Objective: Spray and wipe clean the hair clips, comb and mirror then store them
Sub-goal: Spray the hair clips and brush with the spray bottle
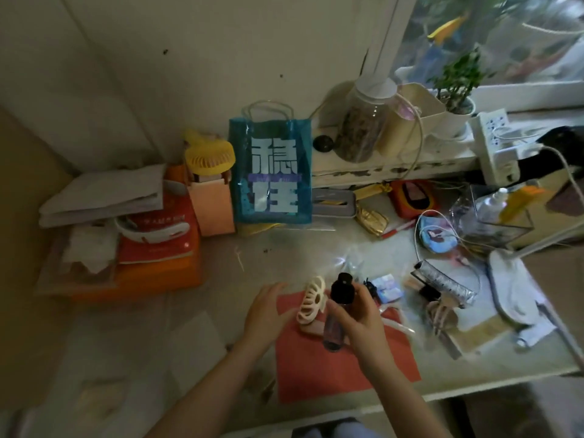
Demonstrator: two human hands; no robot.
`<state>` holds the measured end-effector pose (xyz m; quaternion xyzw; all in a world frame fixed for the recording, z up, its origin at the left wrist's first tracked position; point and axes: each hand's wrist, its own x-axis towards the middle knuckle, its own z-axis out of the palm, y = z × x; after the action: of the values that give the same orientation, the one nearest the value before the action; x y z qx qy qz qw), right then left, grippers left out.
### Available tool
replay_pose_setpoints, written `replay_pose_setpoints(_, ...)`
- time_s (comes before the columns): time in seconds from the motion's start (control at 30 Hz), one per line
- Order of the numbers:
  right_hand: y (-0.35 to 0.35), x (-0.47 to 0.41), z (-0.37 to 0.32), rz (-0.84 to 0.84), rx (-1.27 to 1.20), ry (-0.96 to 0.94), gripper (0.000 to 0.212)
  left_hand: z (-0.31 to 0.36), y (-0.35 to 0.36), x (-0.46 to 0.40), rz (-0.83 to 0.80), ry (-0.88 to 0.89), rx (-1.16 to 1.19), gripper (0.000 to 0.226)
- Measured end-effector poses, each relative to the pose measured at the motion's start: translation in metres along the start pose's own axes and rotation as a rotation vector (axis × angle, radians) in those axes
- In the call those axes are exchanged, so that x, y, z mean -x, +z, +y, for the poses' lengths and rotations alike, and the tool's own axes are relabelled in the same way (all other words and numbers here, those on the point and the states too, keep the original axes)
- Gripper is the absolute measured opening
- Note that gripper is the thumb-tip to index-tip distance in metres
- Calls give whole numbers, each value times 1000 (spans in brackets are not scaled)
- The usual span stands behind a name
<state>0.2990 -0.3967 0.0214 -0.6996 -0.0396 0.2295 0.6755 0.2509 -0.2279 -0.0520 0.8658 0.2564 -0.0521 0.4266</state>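
- On the far left of the desk (pixel 221 273) stands a pile of papers and orange boxes (pixel 132 248), and behind the work place a blue bag (pixel 271 172). They are well apart from the hands, so I think they only wait there.
- The left hand (pixel 265 314) holds the cream hair clip (pixel 311 300) upright above the red cloth (pixel 341 358). How the fingers lie on it I cannot tell; probably the clip is raised so the spray can reach its open ribs.
- The right hand (pixel 360 320) grips the spray bottle (pixel 338 311), its dark head just beside the clip and, I judge, turned to it.
- The cloth lies under both, probably to catch drops and for wiping.
- Further right another clip (pixel 441 314) lies on the desk near a desk lamp (pixel 512 289). Comb and mirror I cannot pick out for certain.
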Motion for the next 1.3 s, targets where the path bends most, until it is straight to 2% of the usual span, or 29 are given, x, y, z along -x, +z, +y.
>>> replay_pose_setpoints(0.1,-37,-24,1,-63,51,14,26,23,34,-11,8,-81,34,57)
replay_pose_setpoints(0.23,-78,-47,1,-113,92,42,29,38,70,-22,69,-166,60,40)
replay_pose_setpoints(0.37,-103,-61,6,-152,121,66,28,40,90,-22,127,-252,90,68)
replay_pose_setpoints(0.43,-109,-66,10,-168,118,99,28,40,96,-24,163,-275,89,73)
replay_pose_setpoints(0.77,-121,-82,11,-198,137,154,29,47,100,-37,265,-396,136,59)
replay_pose_setpoints(0.93,-124,-89,-2,-273,127,130,24,71,82,-40,311,-487,362,49)
replay_pose_setpoints(1.2,-120,-95,-48,-362,74,76,24,143,12,-31,300,-274,843,31)
replay_pose_setpoints(1.3,-118,-93,-66,-383,110,0,47,164,-15,-25,274,-219,928,26)
